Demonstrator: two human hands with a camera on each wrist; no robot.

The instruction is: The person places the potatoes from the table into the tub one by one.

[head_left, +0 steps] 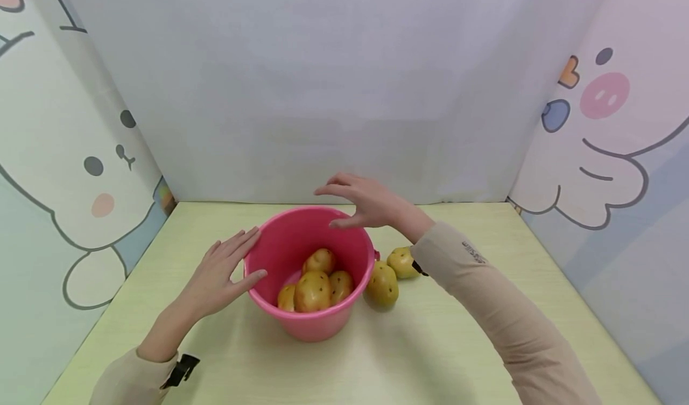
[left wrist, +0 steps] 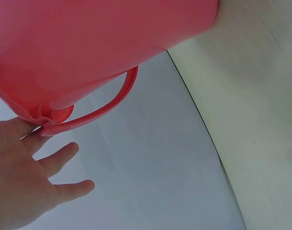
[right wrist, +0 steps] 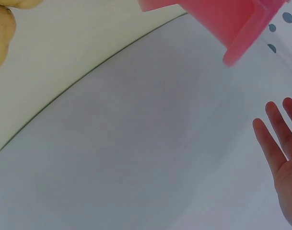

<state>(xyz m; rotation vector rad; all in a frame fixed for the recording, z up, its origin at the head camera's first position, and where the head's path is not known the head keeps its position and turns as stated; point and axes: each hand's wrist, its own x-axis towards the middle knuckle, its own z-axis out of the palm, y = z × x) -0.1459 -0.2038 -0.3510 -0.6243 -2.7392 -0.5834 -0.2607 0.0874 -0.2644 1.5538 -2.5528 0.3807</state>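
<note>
A pink bucket [head_left: 309, 327] stands on the table with several yellow potatoes [head_left: 313, 291] inside. My left hand [head_left: 220, 279] touches its left rim, fingers straight along the outside and thumb reaching over the rim. In the left wrist view the left hand's [left wrist: 26, 177] fingers are spread, some touching the bucket near the handle [left wrist: 105, 109] joint. My right hand [head_left: 368, 201] hovers above the bucket's far right rim, fingers extended and apart, holding nothing. The right wrist view shows the right hand's [right wrist: 287, 158] spread fingers apart from the bucket [right wrist: 227, 24].
Two more potatoes, a nearer one [head_left: 383, 285] and a farther one [head_left: 402, 262], lie right of the bucket, partly under the right sleeve [head_left: 473, 285]. The pale yellow table [head_left: 430, 357] meets a white back wall [head_left: 323, 94] and cartoon-printed side panels [head_left: 592, 154].
</note>
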